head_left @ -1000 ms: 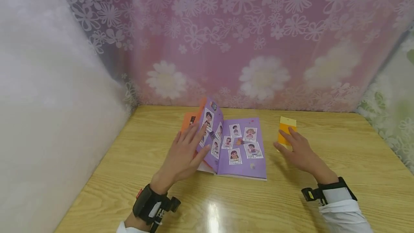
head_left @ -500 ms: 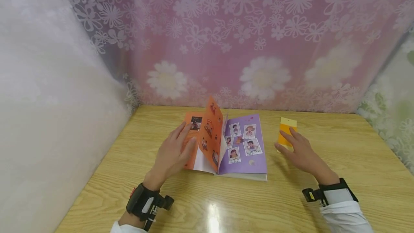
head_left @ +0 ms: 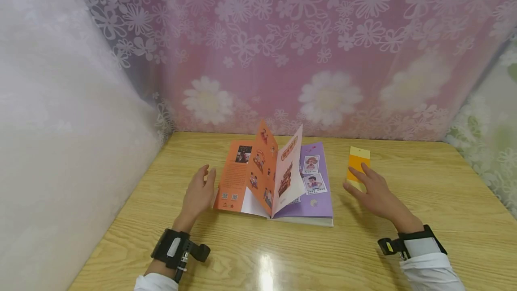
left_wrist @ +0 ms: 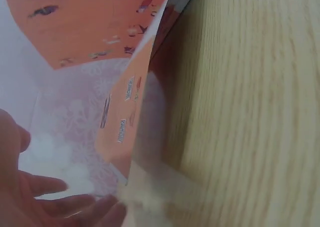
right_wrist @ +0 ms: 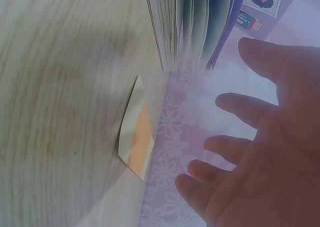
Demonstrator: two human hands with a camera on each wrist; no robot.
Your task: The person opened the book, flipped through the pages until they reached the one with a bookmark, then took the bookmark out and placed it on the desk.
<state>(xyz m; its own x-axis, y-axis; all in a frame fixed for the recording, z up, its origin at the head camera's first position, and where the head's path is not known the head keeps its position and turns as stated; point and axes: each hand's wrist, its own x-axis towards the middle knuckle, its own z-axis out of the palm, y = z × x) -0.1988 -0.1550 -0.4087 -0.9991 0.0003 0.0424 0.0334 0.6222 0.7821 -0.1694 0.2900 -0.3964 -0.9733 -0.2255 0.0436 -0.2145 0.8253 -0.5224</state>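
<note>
An open book lies on the wooden table, its orange cover flap spread to the left and a purple page with cartoon portraits on the right. Two leaves stand up from its middle, one orange and one pale pink. My left hand is just left of the orange flap, fingers relaxed, holding nothing; the left wrist view shows its fingertips near the flap's edge. My right hand hovers over a yellow-orange card right of the book, fingers spread. In the right wrist view the card lies apart from those fingers.
The wooden table reaches back to a pink floral curtain. A pale wall stands at the left, and a green-and-white floral cloth hangs at the right. Each wrist wears a strapped camera.
My left hand has drawn back left, away from the book. The raised pages have come loose and fanned up, uncovering the orange flap. The right hand and card have barely moved.
</note>
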